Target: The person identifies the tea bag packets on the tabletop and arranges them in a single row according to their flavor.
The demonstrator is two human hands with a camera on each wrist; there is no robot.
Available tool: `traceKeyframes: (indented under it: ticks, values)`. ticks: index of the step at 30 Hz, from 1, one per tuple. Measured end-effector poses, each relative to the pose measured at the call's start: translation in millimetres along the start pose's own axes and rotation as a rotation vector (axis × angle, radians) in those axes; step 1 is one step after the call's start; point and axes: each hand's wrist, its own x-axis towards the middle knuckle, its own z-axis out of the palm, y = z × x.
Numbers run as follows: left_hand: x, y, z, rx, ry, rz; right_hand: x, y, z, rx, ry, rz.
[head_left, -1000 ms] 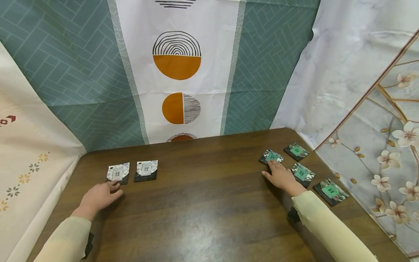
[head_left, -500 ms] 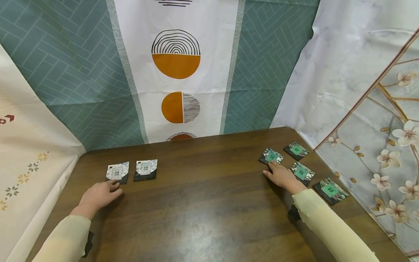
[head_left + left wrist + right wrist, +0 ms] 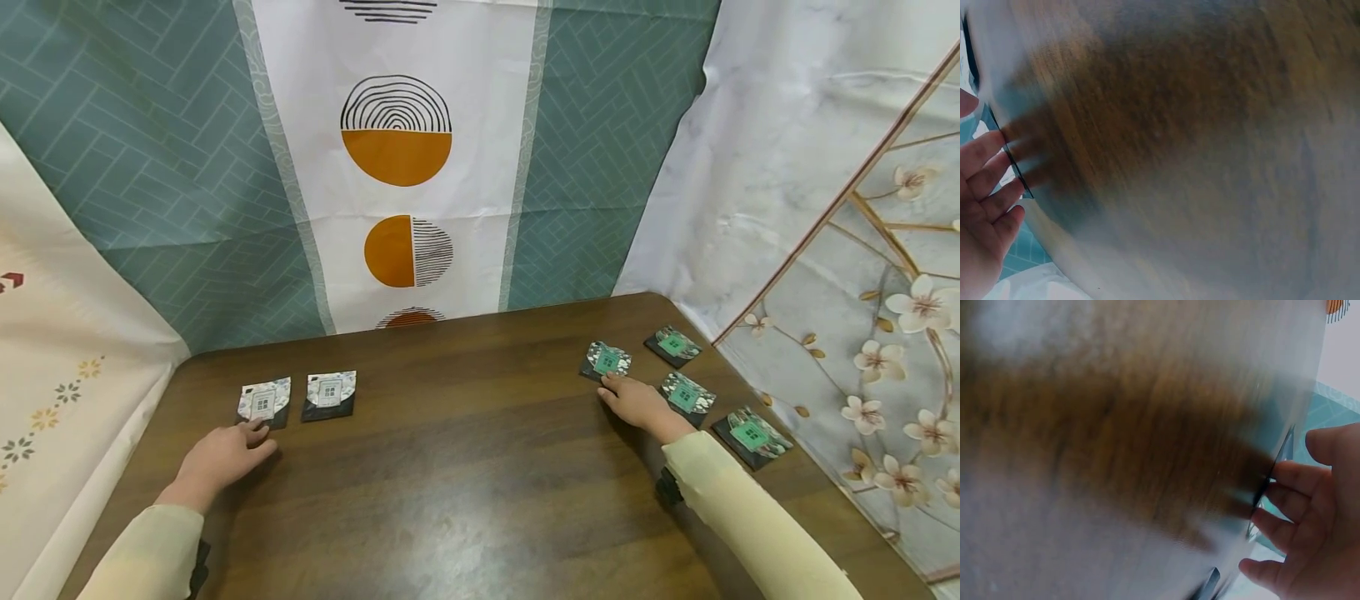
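Observation:
My left hand (image 3: 217, 462) rests at the left of the table, its fingertips touching the near edge of a flat square packet (image 3: 264, 402) with a black-and-white print and a pale label. A similar pale-label packet (image 3: 329, 396) lies just to its right. On the right, my right hand (image 3: 637, 406) has its fingertips on the near edge of a dark packet (image 3: 606, 360) with a green label. In the left wrist view the left fingers (image 3: 997, 175) are extended at a thin dark edge; the right fingers (image 3: 1291, 503) look alike in the right wrist view.
More green-label packets lie near the right hand: one behind (image 3: 672, 345), one beside the wrist (image 3: 686, 395), one nearer the right edge (image 3: 751, 437). The brown wooden table (image 3: 420, 467) meets a patterned cloth (image 3: 397, 250) at the back. Cloths also hang at both sides.
The green-label packet under my right fingertips has slid slightly left, the hand moving with it. My left hand and its packet hold their place on the table. The head view has shifted a little.

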Motion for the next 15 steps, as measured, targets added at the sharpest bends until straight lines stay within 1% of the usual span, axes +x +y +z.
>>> traceKeyframes:
  ticks: [5, 7, 10, 15]
  values:
    - [0.2, 0.6, 0.7, -0.010, 0.000, -0.009, 2.5, -1, 2, -0.024, 0.026, -0.071]
    - [0.3, 1.3, 0.2, -0.012, -0.001, -0.013, 3.9, -3, 2, -0.027, 0.023, -0.102]
    - [0.1, 1.7, 0.2, -0.016, -0.005, -0.013, 6.6, -8, 3, -0.018, 0.003, -0.138]
    - [-1.1, 1.2, -0.5, -0.016, -0.006, -0.011, 13.4, -25, 6, -0.017, -0.045, -0.169]
